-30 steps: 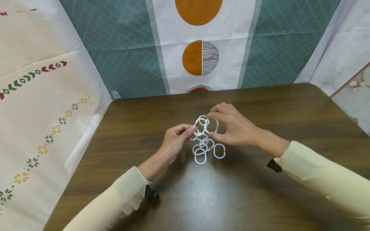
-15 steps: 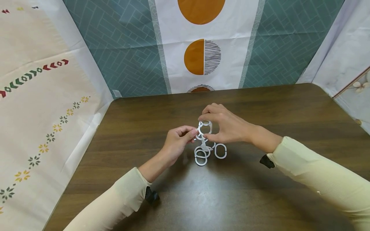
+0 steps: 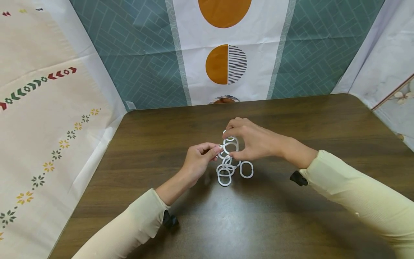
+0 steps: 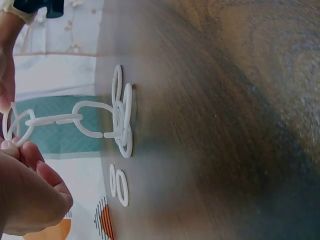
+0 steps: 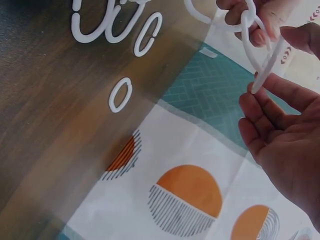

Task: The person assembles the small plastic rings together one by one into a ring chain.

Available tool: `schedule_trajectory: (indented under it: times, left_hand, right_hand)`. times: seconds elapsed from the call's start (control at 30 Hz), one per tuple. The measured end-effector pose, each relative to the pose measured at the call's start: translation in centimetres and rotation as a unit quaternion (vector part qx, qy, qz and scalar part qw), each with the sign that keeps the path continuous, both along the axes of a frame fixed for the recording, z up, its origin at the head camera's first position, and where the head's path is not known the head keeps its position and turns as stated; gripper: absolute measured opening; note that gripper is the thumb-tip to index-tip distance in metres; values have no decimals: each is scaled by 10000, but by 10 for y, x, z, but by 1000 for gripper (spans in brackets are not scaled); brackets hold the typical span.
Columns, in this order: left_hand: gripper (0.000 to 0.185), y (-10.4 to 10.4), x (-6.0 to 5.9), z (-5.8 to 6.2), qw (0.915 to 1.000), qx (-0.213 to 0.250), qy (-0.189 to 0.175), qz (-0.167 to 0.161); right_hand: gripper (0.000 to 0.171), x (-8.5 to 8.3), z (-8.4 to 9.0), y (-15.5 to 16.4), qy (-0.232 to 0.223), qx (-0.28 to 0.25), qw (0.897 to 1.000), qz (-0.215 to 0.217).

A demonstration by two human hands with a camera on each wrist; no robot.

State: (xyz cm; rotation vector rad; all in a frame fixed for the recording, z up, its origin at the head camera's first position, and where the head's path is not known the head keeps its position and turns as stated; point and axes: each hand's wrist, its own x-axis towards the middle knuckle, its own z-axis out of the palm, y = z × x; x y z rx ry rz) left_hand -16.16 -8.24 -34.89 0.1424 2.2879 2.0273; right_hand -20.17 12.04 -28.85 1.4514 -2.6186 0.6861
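A chain of white plastic oval rings hangs from my two hands down to a small heap of rings on the dark wooden table. My left hand pinches a ring at the chain's upper left. My right hand pinches the top ring between thumb and fingers. In the right wrist view the right hand holds that ring by its edge. In the left wrist view the chain stretches from the left hand to the heap.
One ring lies beside the heap on its right. Two loose rings show in the left wrist view, another loose ring in the right wrist view. Patterned curtains close off the table's far and side edges.
My right hand has shifted left and closed in on the top ring, next to my left hand. The hanging chain has drawn closer together above the heap.
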Motion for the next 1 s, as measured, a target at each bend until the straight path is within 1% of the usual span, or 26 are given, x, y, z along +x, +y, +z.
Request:
schedule_trajectory:
  times: [0.07,0.2,0.27,0.37,0.43,0.53,0.6,0.77,0.87,1.0]
  left_hand:
    - [19,0,0,1,10000,19,64,9]
    - [15,-1,1,2,9994,-111,333,-2]
    - [13,-1,2,2,9986,-269,438,-81]
    - [13,-1,3,2,9980,-418,419,-221]
    - [18,-1,3,1,9984,-319,355,-295]
    - [24,-2,2,1,9991,-12,245,-335]
    - [24,-2,1,1,9991,173,184,-347]
    - [21,-1,-1,2,9991,254,93,-313]
    - [22,-1,-1,2,9985,373,53,-401]
    - [23,-1,-1,3,9975,538,40,-455]
  right_hand:
    - [42,0,0,-1,52,124,9999,44]
    - [44,0,-2,0,228,312,9992,97]
    - [43,-1,-4,1,362,282,9989,59]
    - [41,-2,-6,2,628,65,9980,-20]
    - [41,-3,-7,2,782,-109,9969,-54]
    - [42,-3,-7,1,938,-345,9950,-20]
    - [42,-3,-8,1,1062,-448,9933,23]
    - [42,-3,-11,-2,1396,-626,9882,94]
    - [42,-3,-12,-3,1474,-703,9865,113]
    - [42,-3,-14,-4,1436,-795,9863,145]
